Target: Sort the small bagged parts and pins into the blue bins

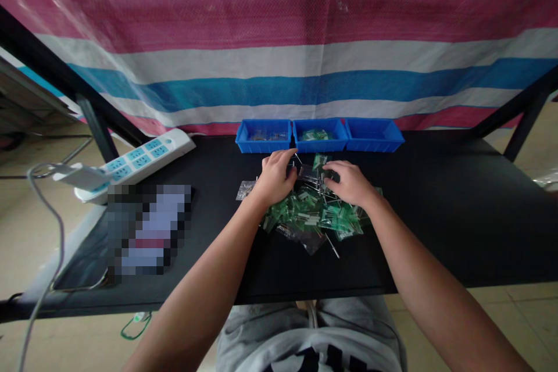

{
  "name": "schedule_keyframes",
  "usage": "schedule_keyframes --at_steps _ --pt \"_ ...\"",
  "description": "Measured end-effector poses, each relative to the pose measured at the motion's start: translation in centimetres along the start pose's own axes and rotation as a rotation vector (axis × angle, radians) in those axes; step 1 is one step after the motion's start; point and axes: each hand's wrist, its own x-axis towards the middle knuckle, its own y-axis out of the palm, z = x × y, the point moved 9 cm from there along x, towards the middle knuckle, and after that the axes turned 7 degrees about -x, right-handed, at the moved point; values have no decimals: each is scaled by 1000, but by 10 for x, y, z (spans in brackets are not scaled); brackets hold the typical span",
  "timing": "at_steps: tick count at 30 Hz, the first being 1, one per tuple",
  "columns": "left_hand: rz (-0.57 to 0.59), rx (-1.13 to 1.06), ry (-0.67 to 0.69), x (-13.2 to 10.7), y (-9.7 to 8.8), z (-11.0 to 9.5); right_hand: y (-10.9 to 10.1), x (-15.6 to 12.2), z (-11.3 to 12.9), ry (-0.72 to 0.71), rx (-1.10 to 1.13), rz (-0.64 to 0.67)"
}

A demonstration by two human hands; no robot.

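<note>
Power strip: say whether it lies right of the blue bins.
No, the power strip lies well left of the three blue bins.

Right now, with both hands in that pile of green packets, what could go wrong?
The pile of green packets lies loose and overlapping under the left hand and right hand; a pinch could lift several at once.
A thin metal pin lies apart at the pile's near side; a forearm might sweep it off the black table.
A clear packet sits alone beside the left hand and may get missed.
</note>
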Motion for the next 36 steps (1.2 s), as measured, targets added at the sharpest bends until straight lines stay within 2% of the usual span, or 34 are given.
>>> schedule_keyframes --at_steps 9,16,25,31,36 --pt "119 -24 68 -1 8 -14 -8 1 5 -25 65 -60" --pt "157 -29 88 -2 13 -13 -14 2 -14 105 23 -144" --pt "223 -50 83 -5 18 -15 -9 -1 -28 247 -88 -96" --pt "337 -29 126 -9 26 -23 -5 -1 -27 213 -135 -67" --pt "335 -42 102 -9 26 -19 -8 1 -23 181 -114 -87"
